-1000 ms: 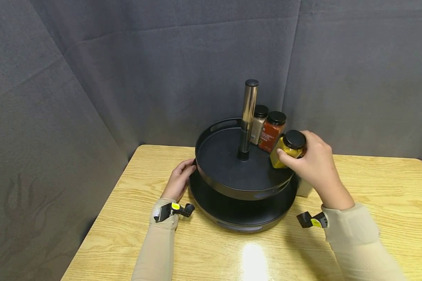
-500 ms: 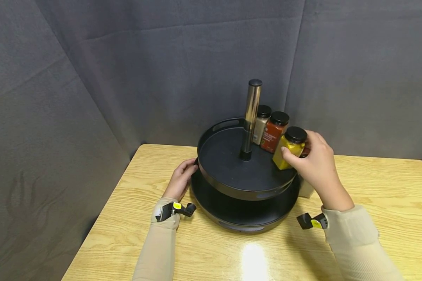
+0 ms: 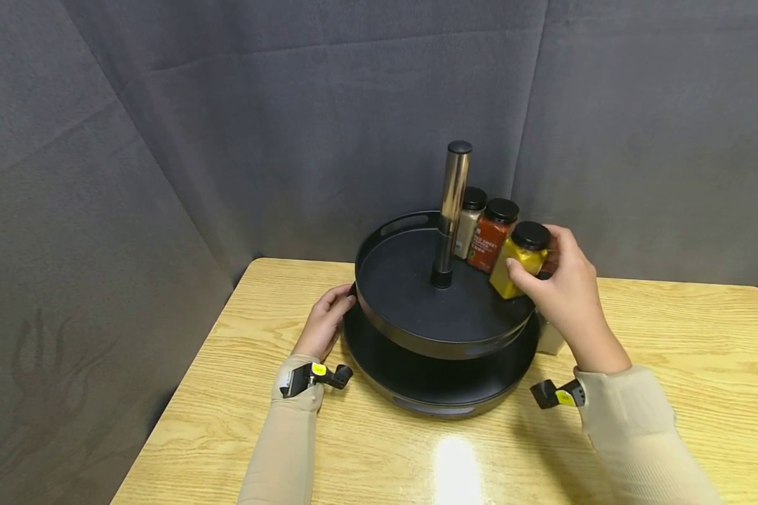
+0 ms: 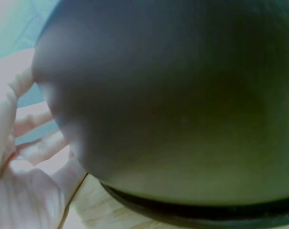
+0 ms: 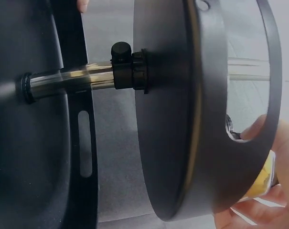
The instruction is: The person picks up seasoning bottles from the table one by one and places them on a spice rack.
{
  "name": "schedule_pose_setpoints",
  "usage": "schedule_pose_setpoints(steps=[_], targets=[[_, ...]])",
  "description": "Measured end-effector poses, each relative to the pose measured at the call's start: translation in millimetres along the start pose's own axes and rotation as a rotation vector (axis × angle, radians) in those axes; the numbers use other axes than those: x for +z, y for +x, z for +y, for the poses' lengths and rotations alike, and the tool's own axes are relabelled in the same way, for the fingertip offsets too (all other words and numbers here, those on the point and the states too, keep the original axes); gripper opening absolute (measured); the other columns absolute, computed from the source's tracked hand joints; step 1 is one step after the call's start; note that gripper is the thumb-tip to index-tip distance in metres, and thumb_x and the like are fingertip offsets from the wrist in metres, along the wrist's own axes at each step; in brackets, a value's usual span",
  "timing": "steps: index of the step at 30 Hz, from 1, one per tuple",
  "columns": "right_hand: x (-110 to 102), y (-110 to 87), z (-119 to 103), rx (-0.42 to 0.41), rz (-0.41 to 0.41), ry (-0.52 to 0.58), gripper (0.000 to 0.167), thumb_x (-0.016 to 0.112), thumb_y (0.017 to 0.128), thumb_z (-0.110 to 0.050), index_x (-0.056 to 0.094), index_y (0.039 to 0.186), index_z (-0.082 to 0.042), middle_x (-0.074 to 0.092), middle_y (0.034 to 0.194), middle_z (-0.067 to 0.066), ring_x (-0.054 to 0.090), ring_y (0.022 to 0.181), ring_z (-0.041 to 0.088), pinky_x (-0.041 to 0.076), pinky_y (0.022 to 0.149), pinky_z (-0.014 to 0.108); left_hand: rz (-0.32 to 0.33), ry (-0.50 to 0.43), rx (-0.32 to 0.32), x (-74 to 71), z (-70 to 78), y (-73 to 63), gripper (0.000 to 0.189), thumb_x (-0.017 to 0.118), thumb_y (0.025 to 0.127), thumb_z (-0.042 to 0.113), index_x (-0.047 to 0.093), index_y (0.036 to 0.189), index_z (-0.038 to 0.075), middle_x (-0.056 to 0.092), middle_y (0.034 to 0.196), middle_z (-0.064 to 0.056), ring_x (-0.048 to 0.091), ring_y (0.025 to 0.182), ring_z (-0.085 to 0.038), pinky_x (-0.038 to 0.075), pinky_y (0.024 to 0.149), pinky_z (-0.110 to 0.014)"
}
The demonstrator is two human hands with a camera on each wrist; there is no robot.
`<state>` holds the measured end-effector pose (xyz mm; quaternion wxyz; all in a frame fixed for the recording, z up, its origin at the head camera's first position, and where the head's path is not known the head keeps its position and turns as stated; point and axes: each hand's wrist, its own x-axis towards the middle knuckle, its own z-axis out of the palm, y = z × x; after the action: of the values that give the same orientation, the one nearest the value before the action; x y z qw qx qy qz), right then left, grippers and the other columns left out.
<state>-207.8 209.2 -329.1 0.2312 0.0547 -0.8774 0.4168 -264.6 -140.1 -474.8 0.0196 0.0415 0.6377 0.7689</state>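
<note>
My right hand (image 3: 565, 287) grips a yellow spice jar (image 3: 512, 270) with a black lid, thumb in front and fingers behind. The jar tilts slightly over the right side of the upper black tray (image 3: 410, 298); I cannot tell whether its base touches. In the right wrist view, the tray's rim hides most of that jar (image 5: 262, 183). My left hand (image 3: 322, 324) touches the upper tray's left edge, its fingers (image 4: 34, 117) reaching fairly straight to the edge. Next to the yellow jar stand a red sweet pepper jar (image 3: 488, 242) and a beige-filled jar (image 3: 466, 235).
A metal post (image 3: 453, 193) rises from the upper tray. The lower tray (image 3: 442, 382) sits beneath on the wooden table (image 3: 379, 456). A pale container (image 3: 551, 340) stands right of the trays, partly hidden by my right hand. Grey cloth (image 3: 328, 140) hangs behind.
The yellow jar, in my right hand, first shifted slightly right in the view and now sits a little higher. My left hand stays at the tray's edge.
</note>
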Motion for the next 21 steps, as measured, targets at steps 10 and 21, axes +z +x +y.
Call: schedule_pose_setpoints(steps=[10, 21], targets=[[4.3, 1.1, 3.6, -0.012, 0.014, 0.009, 0.06, 0.07, 0.093, -0.019, 0.045, 0.142, 0.002, 0.056, 0.127, 0.024, 0.058, 0.109, 0.039, 0.049, 0.091, 0.049, -0.008, -0.02, 0.005, 2.9, -0.7, 0.3, 0.035, 0.053, 0.104, 0.004, 0.053, 0.137, -0.005, 0.057, 0.133, -0.013, 0.06, 0.112, -0.012, 0.051, 0.096, -0.025], [7.8, -1.7, 3.2, 0.011, 0.015, 0.03, 0.063, 0.069, 0.097, -0.018, 0.037, 0.147, 0.002, 0.049, 0.132, 0.028, 0.054, 0.115, 0.044, 0.047, 0.099, 0.059, -0.016, -0.011, 0.001, 3.8, 0.6, 0.9, 0.036, 0.052, 0.104, 0.005, 0.052, 0.139, -0.005, 0.055, 0.136, -0.015, 0.059, 0.113, -0.011, 0.05, 0.097, -0.024]])
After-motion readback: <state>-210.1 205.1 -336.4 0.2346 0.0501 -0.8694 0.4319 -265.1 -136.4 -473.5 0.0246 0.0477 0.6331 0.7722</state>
